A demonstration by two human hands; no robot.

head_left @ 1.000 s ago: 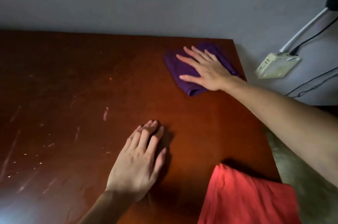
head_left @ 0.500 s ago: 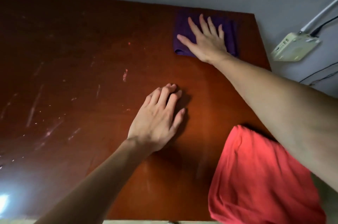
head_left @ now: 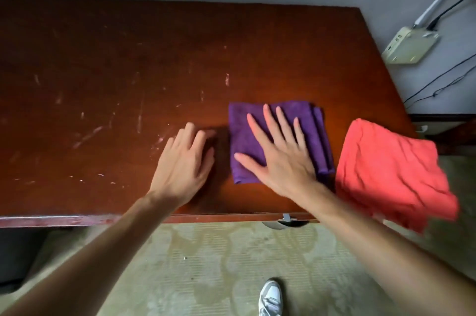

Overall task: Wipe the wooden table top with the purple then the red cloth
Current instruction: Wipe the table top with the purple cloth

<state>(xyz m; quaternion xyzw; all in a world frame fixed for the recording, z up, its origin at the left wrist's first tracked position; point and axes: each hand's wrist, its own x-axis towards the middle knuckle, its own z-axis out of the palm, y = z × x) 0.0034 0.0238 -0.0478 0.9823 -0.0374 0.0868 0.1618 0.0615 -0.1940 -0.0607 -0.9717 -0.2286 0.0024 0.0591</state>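
Beside purple cloth (head_left: 280, 119): red cloth (head_left: 386, 174), overhanging table (head_left: 103, 58) corner.

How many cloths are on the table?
2. The purple cloth lies flat under the right hand; the red cloth hangs over the table's right corner.

Right hand (head_left: 279, 161) hides purple cloth (head_left: 313, 130) (partly).
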